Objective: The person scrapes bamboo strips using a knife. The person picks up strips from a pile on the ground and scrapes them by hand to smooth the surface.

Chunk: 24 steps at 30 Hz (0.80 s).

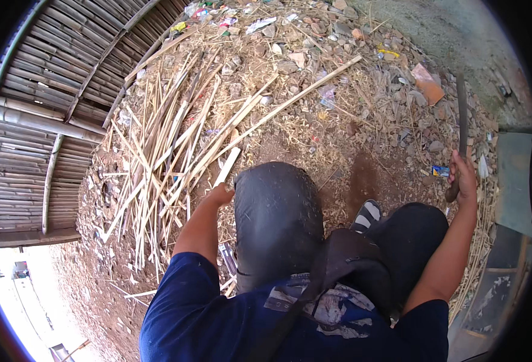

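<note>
My right hand (463, 178) is wrapped round the handle of a long dark machete (462, 111). The blade points up and away from me, at the right. Beside my left knee, my left hand (221, 195) is closed at the lower end of a short, pale, flat bamboo strip (228, 166). The knee partly hides those fingers. Just beyond and to the left lies a loose heap of long split bamboo strips (169, 142), crossing one another on the ground. One longer strip (302, 96) reaches out to the far right of the heap.
A bamboo slat wall (43, 163) stands at the left. Stones and rubble (302, 57) cover the far ground, with plastic scraps and an orange-brown shard (430, 87). Curly shavings (290, 127) lie ahead. Grey panels (516, 181) stand close on the right. My sandalled foot (367, 215) is between my knees.
</note>
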Tool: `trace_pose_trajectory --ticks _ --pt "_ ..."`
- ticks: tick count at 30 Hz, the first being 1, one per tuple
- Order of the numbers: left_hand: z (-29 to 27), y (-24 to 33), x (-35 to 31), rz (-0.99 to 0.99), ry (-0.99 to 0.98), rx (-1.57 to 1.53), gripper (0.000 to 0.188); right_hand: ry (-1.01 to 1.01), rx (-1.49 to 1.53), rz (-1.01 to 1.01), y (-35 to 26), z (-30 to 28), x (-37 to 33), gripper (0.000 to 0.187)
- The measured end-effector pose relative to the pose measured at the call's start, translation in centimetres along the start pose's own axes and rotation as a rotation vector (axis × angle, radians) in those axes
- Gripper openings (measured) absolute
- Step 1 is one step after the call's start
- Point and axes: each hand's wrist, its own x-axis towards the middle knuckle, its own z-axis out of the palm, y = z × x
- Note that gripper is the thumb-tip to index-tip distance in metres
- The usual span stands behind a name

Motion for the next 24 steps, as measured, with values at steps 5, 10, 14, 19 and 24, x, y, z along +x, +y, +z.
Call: trace_pose_trajectory --ticks 5,10,14,19,24 --pt "-1.9 4.6 3.5 -0.039 0.018 -0.046 0.077 0.088 0.039 0.146 1.8 0.2 1.3 0.033" --pt "-5.3 11.5 4.9 -0.095 0.197 0.057 0.073 0.167 0.065 0.160 2.7 -0.4 1.5 0.030" --pt "-7.9 14.0 6.7 -0.221 0.140 0.076 0.079 0.193 0.061 0.146 2.5 0.0 1.5 0.028" --pt "-7.7 13.5 9.6 -0.267 0.073 0.050 0.076 0.199 0.019 0.164 2.9 -0.6 0.9 0.028" --pt "-6.6 11.6 12.1 -0.313 0.170 0.037 0.072 0.185 0.013 0.174 2.9 -0.8 0.7 0.030"
